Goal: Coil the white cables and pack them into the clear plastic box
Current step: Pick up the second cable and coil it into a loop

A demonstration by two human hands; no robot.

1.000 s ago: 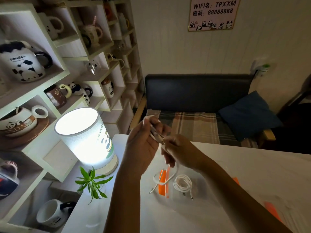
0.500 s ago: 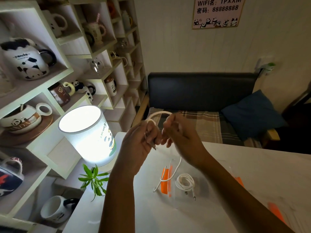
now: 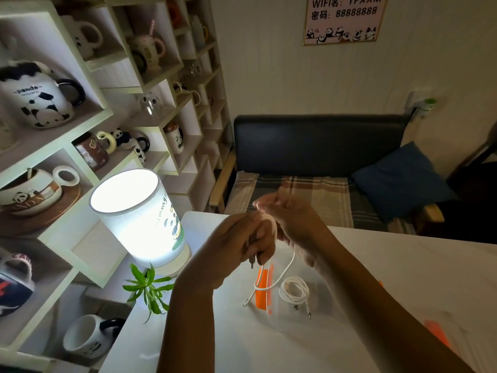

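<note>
- The white cable [image 3: 271,275] being wound hangs from between the two hands, above the table [image 3: 403,265]; its loose tail drops down and toward the person, curling once, and its free plug rests on the table beside an orange latch [image 3: 262,292]
- The left hand [image 3: 236,249] is closed around the gathered loops, a dark plug poking out below; the right hand [image 3: 293,219], touching it from behind, pinches a loop at the top
- The slack lies below both hands, nearer the left; I judge the next turn lifts it upward
- A finished coil [image 3: 294,290] lies just right of the tail, seemingly inside the clear plastic box [image 3: 285,319], whose walls barely show
</note>
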